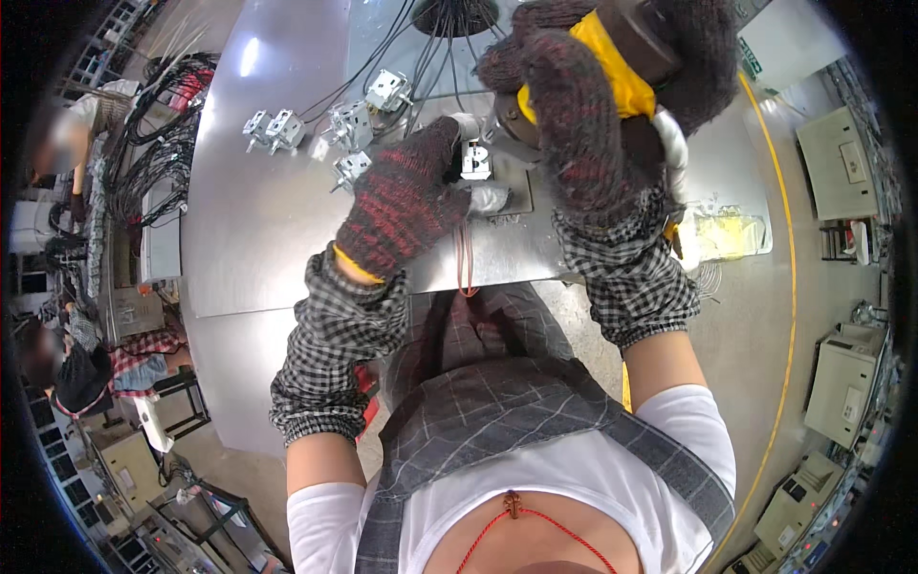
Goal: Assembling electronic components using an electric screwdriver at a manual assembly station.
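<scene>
My left hand (402, 196), in a dark red-flecked knit glove with white-wrapped fingertips, pinches a small silvery metal part (475, 163) on the steel table. In a similar glove, my right hand (595, 143) is closed around a yellow and dark hand-held power tool (626, 72), which looks like a grinder. Its grey metal end (513, 132) is just right of the small part; whether they touch I cannot tell. Dark knitted material partly covers the tool. Several silvery metal fittings (350, 126) on black cables lie left of my left hand.
The steel table (253, 230) has a round opening (454, 14) at the far side, through which cables run. A reddish cord loop (466, 258) hangs at the near edge. A yellowish tray (724, 236) lies on the right. Coiled black cables (158, 158) and other people are at far left.
</scene>
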The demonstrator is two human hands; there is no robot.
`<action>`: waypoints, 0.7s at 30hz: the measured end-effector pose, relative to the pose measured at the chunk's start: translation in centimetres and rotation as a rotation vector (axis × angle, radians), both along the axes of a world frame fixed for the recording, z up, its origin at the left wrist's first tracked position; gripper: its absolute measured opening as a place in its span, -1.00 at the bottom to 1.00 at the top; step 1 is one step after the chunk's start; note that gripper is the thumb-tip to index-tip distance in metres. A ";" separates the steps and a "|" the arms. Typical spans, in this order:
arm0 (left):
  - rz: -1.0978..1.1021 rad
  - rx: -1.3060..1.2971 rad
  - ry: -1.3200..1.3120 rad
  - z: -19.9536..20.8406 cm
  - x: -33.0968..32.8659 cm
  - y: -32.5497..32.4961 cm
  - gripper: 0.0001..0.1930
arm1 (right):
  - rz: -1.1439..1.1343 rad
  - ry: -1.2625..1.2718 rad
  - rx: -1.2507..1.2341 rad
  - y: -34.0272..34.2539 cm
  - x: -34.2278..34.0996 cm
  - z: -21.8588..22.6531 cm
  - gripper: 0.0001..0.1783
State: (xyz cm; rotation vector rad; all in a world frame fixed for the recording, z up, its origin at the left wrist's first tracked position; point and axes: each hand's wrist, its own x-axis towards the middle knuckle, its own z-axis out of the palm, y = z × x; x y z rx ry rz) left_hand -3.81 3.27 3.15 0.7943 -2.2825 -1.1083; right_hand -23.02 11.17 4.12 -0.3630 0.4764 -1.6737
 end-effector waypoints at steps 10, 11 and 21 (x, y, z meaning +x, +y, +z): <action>-0.031 -0.316 -0.691 3.8 -0.3 -2.9 -0.23 | -0.435 0.231 -0.258 -3.6 0.4 -1.0 -0.42; -0.049 -0.303 -0.832 3.9 -0.6 -3.1 -0.22 | -0.447 0.240 -0.271 -3.7 0.4 -0.8 -0.41; -0.062 -0.301 -0.486 2.3 2.6 -3.5 -0.51 | -0.372 0.404 -0.224 -3.9 0.5 -1.6 -0.35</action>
